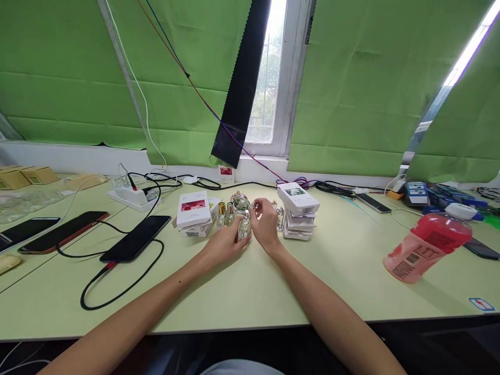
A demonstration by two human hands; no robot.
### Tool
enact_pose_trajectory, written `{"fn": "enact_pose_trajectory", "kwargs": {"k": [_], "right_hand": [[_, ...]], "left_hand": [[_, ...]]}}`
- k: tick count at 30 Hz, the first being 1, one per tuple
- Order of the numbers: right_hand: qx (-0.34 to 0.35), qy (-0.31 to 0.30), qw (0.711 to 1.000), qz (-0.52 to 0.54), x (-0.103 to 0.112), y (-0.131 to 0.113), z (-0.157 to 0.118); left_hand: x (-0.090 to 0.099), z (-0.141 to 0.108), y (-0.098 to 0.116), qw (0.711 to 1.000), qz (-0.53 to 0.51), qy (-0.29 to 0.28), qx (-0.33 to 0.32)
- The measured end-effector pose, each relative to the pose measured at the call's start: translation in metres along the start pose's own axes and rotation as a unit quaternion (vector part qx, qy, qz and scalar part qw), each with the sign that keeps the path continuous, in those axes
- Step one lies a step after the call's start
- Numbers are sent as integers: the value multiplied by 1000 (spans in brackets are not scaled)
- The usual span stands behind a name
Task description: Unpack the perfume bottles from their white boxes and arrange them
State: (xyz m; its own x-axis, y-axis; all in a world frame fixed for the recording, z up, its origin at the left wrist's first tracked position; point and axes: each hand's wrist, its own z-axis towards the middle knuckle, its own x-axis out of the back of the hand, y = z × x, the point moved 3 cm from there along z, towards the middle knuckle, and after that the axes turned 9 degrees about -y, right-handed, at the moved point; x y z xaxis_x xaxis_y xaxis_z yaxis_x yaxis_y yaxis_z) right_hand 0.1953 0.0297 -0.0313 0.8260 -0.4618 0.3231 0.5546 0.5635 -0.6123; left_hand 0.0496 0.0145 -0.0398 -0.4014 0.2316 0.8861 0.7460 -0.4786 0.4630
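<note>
In the head view, my left hand [224,242] has its fingers and thumb around a small clear glass bottle [245,228] with a silvery top, upright on the table. My right hand [266,224] is closed in a pinch just right of it, with something small and shiny at the fingertips that I cannot make out. Left of that bottle stand a gold-capped glass bottle [222,214] and a silver-capped glass bottle [230,213]. A round glass bottle [239,200] is behind the hands, partly hidden. Another small glass bottle [280,219] stands right of my right hand.
White boxes with a red picture [194,209] are stacked at left, and a taller stack of white boxes [299,200] at right. A phone [136,238] with a black cable lies left. A pink drink bottle [425,245] stands right. Cables [336,187] run along the wall.
</note>
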Motion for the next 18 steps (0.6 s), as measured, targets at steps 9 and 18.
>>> {"fn": "enact_pose_trajectory", "kwargs": {"k": [9, 18], "right_hand": [[63, 39, 997, 25, 7, -11, -1], [119, 70, 990, 16, 7, -17, -3]], "left_hand": [[0, 1, -2, 1000, 8, 3, 2], [-2, 2, -3, 1000, 3, 3, 2]]}}
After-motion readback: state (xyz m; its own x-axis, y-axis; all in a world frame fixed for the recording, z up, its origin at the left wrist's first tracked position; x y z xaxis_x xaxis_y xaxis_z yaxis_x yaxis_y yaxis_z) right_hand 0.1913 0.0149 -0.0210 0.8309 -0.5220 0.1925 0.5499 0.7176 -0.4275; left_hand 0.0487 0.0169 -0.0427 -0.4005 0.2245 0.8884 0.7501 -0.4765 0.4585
